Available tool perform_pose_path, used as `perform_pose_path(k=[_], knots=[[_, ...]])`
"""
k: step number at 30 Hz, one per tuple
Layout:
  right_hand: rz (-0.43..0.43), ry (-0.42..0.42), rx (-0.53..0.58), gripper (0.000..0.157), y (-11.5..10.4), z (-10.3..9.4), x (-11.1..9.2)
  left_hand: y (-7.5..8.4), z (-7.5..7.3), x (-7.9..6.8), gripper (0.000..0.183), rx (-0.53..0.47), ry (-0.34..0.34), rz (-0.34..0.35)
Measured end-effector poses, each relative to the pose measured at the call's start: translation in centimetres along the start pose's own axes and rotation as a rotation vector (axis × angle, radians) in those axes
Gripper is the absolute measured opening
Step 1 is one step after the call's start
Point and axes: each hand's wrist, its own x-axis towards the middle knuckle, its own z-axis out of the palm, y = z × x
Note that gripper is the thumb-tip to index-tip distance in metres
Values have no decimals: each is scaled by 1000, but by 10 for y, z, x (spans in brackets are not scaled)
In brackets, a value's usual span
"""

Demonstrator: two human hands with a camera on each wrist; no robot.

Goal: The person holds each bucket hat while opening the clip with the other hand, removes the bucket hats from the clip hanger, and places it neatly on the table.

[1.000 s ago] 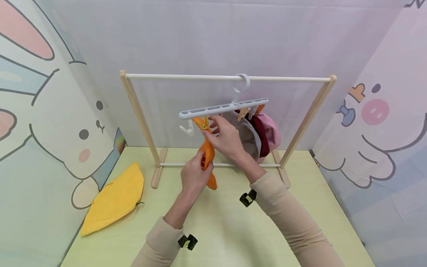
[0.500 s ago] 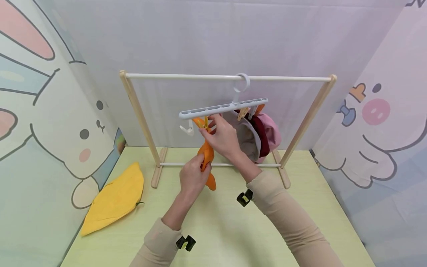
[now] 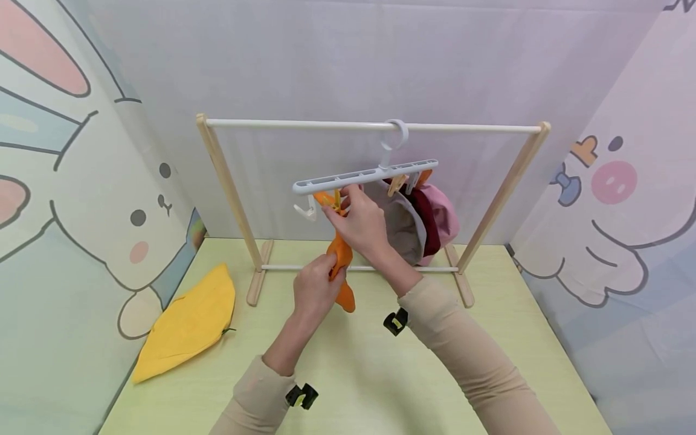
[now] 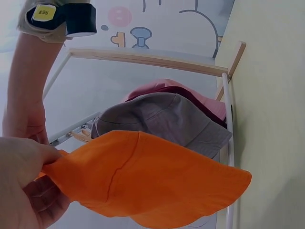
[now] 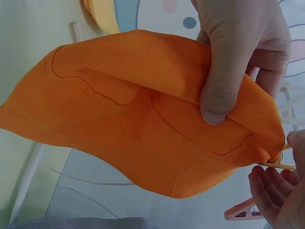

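An orange bucket hat point(image 3: 340, 249) hangs folded beneath the left half of a pale grey clip hanger point(image 3: 348, 179). My left hand point(image 3: 315, 287) grips the hat lower down, thumb pressed on its fabric, as the right wrist view shows with the left thumb point(image 5: 220, 98). Higher up, my right hand point(image 3: 363, 222) pinches a yellow clothespin point(image 3: 338, 198) at the hat's upper edge, just under the hanger bar. The clothespin point(image 5: 276, 165) also shows at the gathered end of the hat in the right wrist view; its jaws are mostly hidden.
Grey point(image 3: 403, 223), dark red point(image 3: 428, 220) and pink point(image 3: 443, 211) hats hang from clips on the hanger's right half. A white clip point(image 3: 307, 210) dangles at its left end. The hanger hooks over the white rail point(image 3: 293, 125) of a wooden-legged rack. A yellow hat point(image 3: 187, 326) lies on the table's left.
My right hand has shifted slightly left, its thumb further across the yellow clothespin. The orange hat has swayed a little; my left hand keeps its hold on it.
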Motion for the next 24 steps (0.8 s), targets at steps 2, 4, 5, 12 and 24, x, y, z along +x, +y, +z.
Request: perform_pose_path(k=[2,4,5,12,24], knots=[[5,7,-12,37,-1,0,0,0,0,0,21,10,-1,10],[7,10,-22,37,-1,0,0,0,0,0,22,16,0,16],[7,11,-25,38,-2,0,0,0,0,0,22,19,0,19],[3,17,-34,35,-3,1,0,-1,-1,1,22,31,0,39],[-26,13,-58,28,-3,-1,0,0,-3,4,19,45,11,48]])
